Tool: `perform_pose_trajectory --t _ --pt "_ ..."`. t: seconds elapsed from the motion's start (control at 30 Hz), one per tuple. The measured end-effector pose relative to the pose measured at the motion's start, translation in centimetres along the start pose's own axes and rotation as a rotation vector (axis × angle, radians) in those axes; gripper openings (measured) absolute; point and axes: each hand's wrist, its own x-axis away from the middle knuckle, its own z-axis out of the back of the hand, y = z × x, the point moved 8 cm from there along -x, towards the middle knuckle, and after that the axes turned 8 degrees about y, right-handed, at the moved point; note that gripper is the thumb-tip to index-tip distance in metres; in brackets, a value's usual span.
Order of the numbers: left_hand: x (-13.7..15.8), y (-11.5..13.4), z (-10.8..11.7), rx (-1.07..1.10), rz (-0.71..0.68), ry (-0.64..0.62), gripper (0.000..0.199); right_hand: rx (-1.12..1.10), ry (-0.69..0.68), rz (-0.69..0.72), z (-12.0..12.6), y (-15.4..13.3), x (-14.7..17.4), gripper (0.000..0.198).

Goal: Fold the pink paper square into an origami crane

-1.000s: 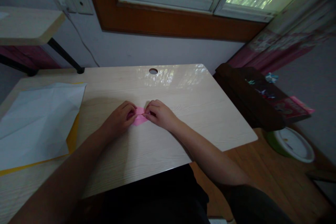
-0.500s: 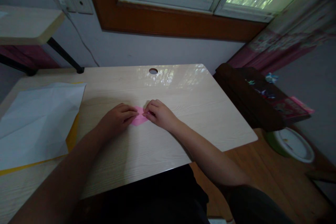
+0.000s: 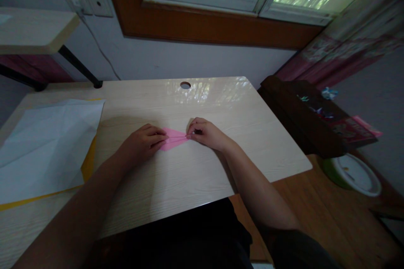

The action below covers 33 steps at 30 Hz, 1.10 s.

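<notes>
A folded pink paper [image 3: 173,138] lies on the desk between my two hands, kite-shaped and tapering to the right. A thin crease or seam runs along its middle. My left hand [image 3: 143,143] rests at its wide left end, fingertips together on the paper, covering that end. My right hand [image 3: 203,131] pinches the narrow right tip between thumb and index finger, the other fingers curled. The right tip is hidden by those fingertips.
Large white sheet [image 3: 47,147] over yellow paper [image 3: 90,155] covers the desk's left side. A raised shelf [image 3: 38,29] on black legs stands behind it. The desk [image 3: 252,143] has a round hole [image 3: 185,85] near its back edge. Right of it are a dark cabinet [image 3: 293,122] and a bin [image 3: 356,174].
My right hand has slid to the right along the pink paper to its tip, uncovering the pointed right half. My left hand has stayed nearly in place.
</notes>
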Motion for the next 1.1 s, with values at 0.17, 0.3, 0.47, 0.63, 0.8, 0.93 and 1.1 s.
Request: perform_pose_trajectory --t 0.17,0.3,0.47,0.63,0.8,0.93,1.1 --pt "-0.1 0.5 -0.1 -0.039 -0.019 -0.003 0.028 -0.025 -0.034 -0.046 0.5 0.6 0.3 0.009" --pt "-0.4 1.0 -0.2 -0.093 -0.018 -0.007 0.029 -0.039 -0.037 -0.005 0.3 0.5 0.3 0.006" --pt "-0.6 1.3 -0.3 -0.123 -0.011 -0.008 0.025 -0.001 -0.01 0.025 -0.4 0.1 0.0 0.009" --pt "-0.7 1.5 -0.4 -0.165 -0.01 -0.031 0.022 0.064 0.038 0.025 -0.8 0.2 -0.1 0.014" --pt "-0.8 1.7 -0.4 -0.169 0.006 -0.028 0.022 0.057 0.071 0.004 -0.8 0.1 -0.2 0.017" --pt "-0.8 1.8 -0.5 -0.175 -0.001 -0.041 0.03 0.071 0.081 -0.034 -0.8 0.2 -0.3 0.018" --pt "-0.6 2.2 -0.9 -0.178 -0.035 -0.067 0.045 0.085 0.081 -0.041 -1.0 0.5 -0.3 0.018"
